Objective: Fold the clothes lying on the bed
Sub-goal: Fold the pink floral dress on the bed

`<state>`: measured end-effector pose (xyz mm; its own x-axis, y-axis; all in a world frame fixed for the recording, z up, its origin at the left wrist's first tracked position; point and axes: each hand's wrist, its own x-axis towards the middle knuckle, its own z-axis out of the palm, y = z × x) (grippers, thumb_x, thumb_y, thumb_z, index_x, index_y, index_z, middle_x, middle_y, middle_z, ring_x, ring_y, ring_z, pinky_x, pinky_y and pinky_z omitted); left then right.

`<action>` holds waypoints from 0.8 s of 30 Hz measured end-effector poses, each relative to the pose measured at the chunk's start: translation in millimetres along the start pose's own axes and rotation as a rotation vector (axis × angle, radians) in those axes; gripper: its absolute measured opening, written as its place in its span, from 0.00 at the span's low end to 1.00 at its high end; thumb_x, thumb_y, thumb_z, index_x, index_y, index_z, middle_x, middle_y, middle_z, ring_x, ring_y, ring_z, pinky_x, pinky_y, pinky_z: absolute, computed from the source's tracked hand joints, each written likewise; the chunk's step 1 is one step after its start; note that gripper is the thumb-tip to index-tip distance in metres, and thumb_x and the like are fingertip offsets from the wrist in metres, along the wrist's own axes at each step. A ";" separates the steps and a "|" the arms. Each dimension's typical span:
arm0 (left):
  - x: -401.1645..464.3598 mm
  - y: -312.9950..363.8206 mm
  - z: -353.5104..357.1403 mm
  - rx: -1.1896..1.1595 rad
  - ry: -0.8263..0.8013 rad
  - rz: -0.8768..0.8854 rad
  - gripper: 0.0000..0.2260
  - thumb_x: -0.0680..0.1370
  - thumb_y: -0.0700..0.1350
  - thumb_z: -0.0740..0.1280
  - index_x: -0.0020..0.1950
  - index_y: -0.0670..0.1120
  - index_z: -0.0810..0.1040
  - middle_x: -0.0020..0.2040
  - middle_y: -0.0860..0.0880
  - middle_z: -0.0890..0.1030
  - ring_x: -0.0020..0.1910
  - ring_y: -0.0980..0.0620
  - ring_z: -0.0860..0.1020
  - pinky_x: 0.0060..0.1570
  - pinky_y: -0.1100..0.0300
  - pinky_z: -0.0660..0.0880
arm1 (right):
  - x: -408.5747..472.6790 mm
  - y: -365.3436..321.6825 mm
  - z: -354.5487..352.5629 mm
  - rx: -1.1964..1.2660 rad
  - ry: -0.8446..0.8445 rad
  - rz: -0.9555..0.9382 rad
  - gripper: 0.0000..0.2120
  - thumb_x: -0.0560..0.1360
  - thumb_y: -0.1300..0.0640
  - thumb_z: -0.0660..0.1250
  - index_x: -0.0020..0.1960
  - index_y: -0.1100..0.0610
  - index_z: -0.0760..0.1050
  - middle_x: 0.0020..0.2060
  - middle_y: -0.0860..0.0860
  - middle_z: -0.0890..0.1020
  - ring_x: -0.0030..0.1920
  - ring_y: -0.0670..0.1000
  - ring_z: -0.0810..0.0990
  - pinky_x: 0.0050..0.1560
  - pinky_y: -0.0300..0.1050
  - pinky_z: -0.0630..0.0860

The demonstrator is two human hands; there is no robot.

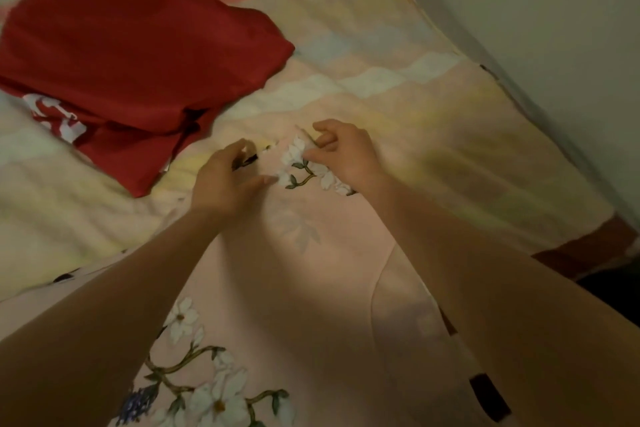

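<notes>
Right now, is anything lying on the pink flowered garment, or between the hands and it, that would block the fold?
Nothing visible does. Both the left hand and the right hand already pinch the far edge of the pink garment. The red garment lies apart on the bedspread, beyond and to the left.

Pink floral garment (304,274) spread flat, red garment (138,55) folded far-left

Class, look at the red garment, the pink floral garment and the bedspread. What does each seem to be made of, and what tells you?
Red garment: smooth fabric with a slight sheen, possibly polyester, and a white print.
Pink floral garment: thin matte cloth, perhaps cotton; the flowers look printed.
Bedspread: soft and fuzzy-looking, perhaps fleece or quilted; blur leaves it open.
</notes>
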<state>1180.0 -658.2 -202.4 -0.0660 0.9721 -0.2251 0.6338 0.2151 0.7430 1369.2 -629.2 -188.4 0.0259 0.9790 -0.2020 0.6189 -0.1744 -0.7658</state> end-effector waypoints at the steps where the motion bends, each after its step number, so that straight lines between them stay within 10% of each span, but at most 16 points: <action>1: 2.9 -1.1 -0.9 -0.023 -0.001 0.001 0.33 0.68 0.50 0.76 0.70 0.46 0.70 0.66 0.46 0.74 0.63 0.48 0.72 0.60 0.61 0.65 | 2.9 -2.4 1.2 0.017 -0.019 0.005 0.26 0.67 0.56 0.76 0.63 0.57 0.75 0.46 0.52 0.80 0.48 0.50 0.79 0.56 0.45 0.75; 9: 21.5 5.3 -12.0 0.019 -0.141 -0.103 0.13 0.69 0.51 0.76 0.47 0.45 0.81 0.37 0.51 0.78 0.37 0.54 0.74 0.35 0.62 0.69 | 12.5 -6.1 3.6 0.007 -0.014 0.019 0.10 0.68 0.62 0.74 0.50 0.60 0.82 0.29 0.44 0.74 0.30 0.41 0.71 0.29 0.26 0.65; 16: -18.1 19.0 -27.9 -0.152 -0.185 0.020 0.18 0.68 0.51 0.75 0.38 0.35 0.80 0.29 0.44 0.72 0.26 0.53 0.68 0.24 0.65 0.64 | -26.2 -5.3 -33.2 0.045 -0.001 -0.073 0.07 0.64 0.59 0.77 0.37 0.53 0.80 0.32 0.57 0.81 0.33 0.47 0.76 0.36 0.42 0.73; 24: -122.7 30.7 -15.3 -0.306 -0.322 0.104 0.19 0.72 0.48 0.72 0.31 0.34 0.75 0.27 0.47 0.66 0.27 0.53 0.65 0.28 0.62 0.60 | -141.0 18.8 -79.7 -0.054 -0.004 -0.139 0.05 0.68 0.58 0.74 0.39 0.59 0.81 0.30 0.43 0.80 0.30 0.37 0.75 0.34 0.29 0.67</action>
<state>1195.8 -769.5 -142.4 0.2594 0.9220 -0.2875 0.3639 0.1825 0.9134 1439.7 -762.1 -125.6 -0.0664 0.9929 -0.0988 0.6578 -0.0309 -0.7526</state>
